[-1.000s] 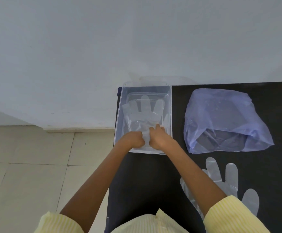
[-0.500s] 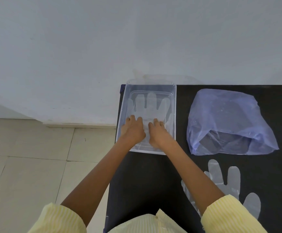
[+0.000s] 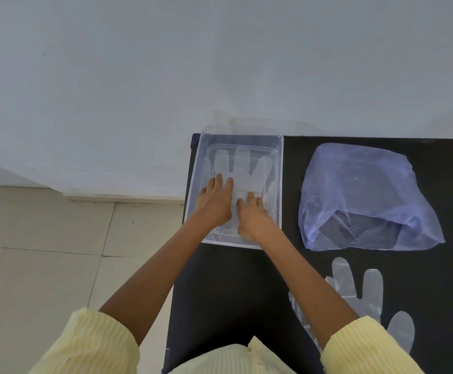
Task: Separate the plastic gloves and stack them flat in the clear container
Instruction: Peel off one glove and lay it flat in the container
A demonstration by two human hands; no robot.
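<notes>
A clear rectangular container [image 3: 279, 168] sits at the table's far left corner. A see-through plastic glove [image 3: 242, 163] lies flat inside it, fingers pointing away from me. My left hand [image 3: 215, 202] and my right hand [image 3: 253, 215] both rest palm down on the glove's lower part, fingers spread, side by side. On the black table near my right sleeve lies a small pile of clear gloves [image 3: 372, 295], partly hidden by my right forearm.
A pale blue plastic bag [image 3: 360, 184] lies crumpled to the right of the container, its mouth facing me. The black table [image 3: 233, 292] ends at its left edge just beside the container, with tiled floor [image 3: 44, 252] below. A white wall stands behind.
My hands went from pinching the glove's cuff at the container's near edge to lying flat on it, and they slid farther up the glove. The glove now lies flatter.
</notes>
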